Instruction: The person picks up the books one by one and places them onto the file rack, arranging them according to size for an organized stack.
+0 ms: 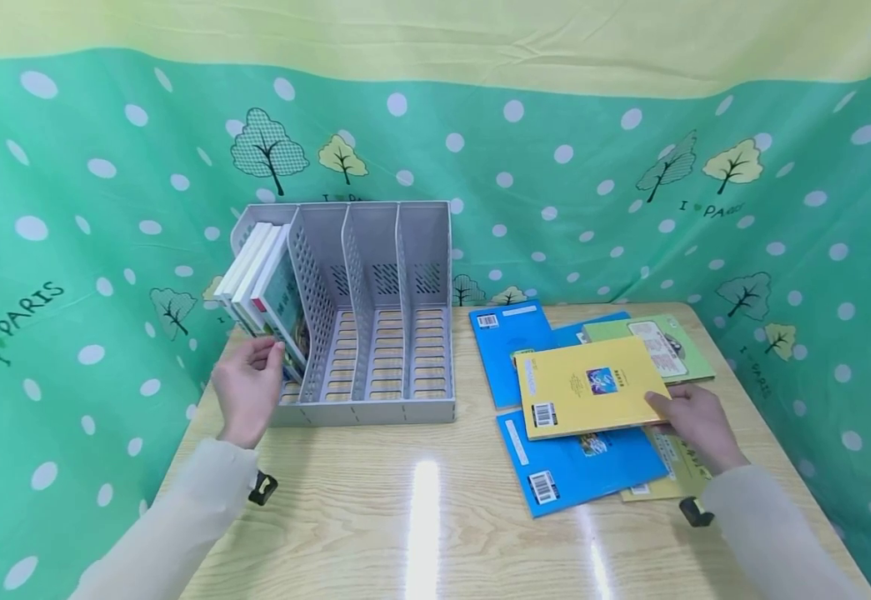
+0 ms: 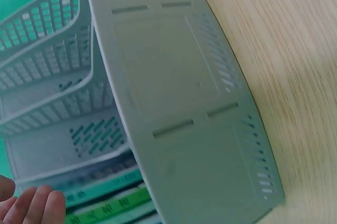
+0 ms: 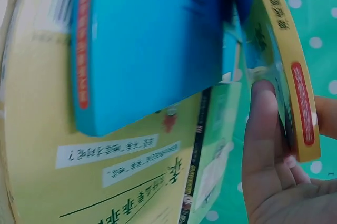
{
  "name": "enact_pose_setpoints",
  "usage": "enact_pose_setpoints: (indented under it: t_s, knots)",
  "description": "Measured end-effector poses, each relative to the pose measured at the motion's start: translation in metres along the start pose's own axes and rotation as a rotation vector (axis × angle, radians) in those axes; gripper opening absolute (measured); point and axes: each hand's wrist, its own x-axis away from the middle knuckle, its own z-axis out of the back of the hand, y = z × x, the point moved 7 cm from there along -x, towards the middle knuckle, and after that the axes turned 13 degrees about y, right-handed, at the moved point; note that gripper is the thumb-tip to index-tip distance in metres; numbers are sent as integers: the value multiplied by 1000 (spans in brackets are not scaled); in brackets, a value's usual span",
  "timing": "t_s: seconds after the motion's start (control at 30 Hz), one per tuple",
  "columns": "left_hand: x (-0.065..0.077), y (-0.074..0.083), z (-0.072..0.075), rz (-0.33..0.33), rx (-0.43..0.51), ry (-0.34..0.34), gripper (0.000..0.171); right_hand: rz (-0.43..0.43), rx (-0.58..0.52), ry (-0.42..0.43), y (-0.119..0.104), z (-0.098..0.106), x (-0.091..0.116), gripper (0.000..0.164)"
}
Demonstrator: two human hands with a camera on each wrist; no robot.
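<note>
In the head view my right hand (image 1: 693, 421) pinches a yellow book (image 1: 573, 392) by its right edge, thumb on top. The right wrist view shows this book's spine (image 3: 289, 66) between thumb and fingers. Beneath it lie a blue book (image 1: 585, 479) and a pale yellow book (image 1: 678, 467). My left hand (image 1: 249, 387) hovers by the front of a grey file rack (image 1: 375, 412), fingers loosely bent and holding nothing. Right behind it, several thin books (image 1: 258, 271) lean in the rack's leftmost compartment.
Three compartments (image 1: 386, 342) of the rack stand to the right of the books. Further back on the wooden table (image 1: 345, 517) are another blue book (image 1: 498, 350) and a green book (image 1: 686, 354). A green dotted curtain (image 1: 555, 200) hangs behind.
</note>
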Motion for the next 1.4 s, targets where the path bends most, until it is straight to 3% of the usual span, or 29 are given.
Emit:
enact_pose_setpoints:
  t_s: [0.17, 0.43, 0.67, 0.83, 1.07, 1.2, 1.4]
  knots:
    - [9, 20, -6, -112, 81, -4, 14, -6, -79, -35, -8, 2, 9, 76]
    - [27, 53, -18, -228, 188, -67, 10, 31, -254, -156, -27, -2, 19, 71]
    - [46, 79, -28, -337, 239, -123, 8, -2, -386, -231, -38, -4, 27, 61]
    - [60, 95, -35, -389, 255, -177, 10, 26, -410, -290, -50, -8, 38, 58]
    - [81, 120, -47, -455, 317, -256, 13, 35, -557, -405, -67, -17, 51, 56]
    - [93, 132, -54, -465, 359, -306, 13, 4, -590, -408, -74, -20, 54, 57]
    - [110, 152, -65, -530, 408, -368, 13, -25, -530, -323, -86, -22, 61, 62]
